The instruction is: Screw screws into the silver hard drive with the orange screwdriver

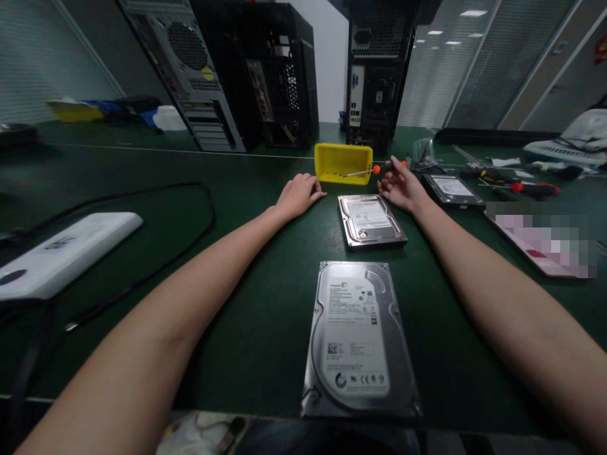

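Observation:
My right hand [399, 184] grips a screwdriver [376, 169] with a black and orange-red handle. Its thin shaft points left into a small yellow bin [344, 181], where a few tiny dark pieces lie, too small to name. My left hand [298, 194] rests on the table just left of the bin, holding nothing, its thumb apart from its loosely bent fingers. Between and below the hands a silver hard drive [370, 220] lies label up. Closer to me, near the table's front edge, is a larger-looking hard drive [355, 341], also label up.
Another hard drive [453, 191] lies right of my right hand, with tools [531, 188] and a pink-backed flat object [535, 243] beyond. Several computer cases [284, 82] stand at the back. On the left are a white device [85, 243] and a looping black cable [208, 221].

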Demonstrator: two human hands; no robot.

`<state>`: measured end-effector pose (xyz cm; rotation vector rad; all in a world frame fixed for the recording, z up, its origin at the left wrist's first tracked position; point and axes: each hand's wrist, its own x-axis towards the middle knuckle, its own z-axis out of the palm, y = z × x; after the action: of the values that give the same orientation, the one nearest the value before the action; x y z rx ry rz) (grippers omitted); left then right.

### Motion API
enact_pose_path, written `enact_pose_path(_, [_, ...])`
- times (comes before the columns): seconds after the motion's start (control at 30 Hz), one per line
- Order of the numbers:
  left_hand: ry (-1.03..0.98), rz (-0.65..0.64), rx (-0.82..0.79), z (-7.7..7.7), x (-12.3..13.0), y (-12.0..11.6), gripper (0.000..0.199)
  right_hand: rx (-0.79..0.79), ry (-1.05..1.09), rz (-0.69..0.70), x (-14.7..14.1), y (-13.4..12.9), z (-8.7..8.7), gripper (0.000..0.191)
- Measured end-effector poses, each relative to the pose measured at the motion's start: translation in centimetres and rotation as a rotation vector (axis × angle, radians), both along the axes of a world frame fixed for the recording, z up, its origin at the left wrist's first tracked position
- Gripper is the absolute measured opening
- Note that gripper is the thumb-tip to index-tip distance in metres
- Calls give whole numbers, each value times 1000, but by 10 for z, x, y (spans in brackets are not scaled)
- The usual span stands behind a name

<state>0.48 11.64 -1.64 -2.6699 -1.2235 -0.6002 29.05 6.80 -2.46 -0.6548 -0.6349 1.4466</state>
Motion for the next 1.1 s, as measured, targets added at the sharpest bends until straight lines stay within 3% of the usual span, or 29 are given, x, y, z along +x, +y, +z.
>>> enact_pose_path(0.13, [81, 49, 8, 1, 3, -1, 29, 6, 35, -1, 1, -2, 3, 19])
enact_pose_path(0.47, [109, 26, 61, 2, 4, -4, 25, 5, 159, -108, 10, 1, -2, 19])
enact_pose_path(0.8, [-59, -12, 16, -1, 3, 0, 20, -24, 146, -127, 8, 1, -1, 26])
enact_pose_path(1.1, [-144, -77, 20, 6, 2, -13, 15, -53, 192, -124, 9, 2, -1, 27])
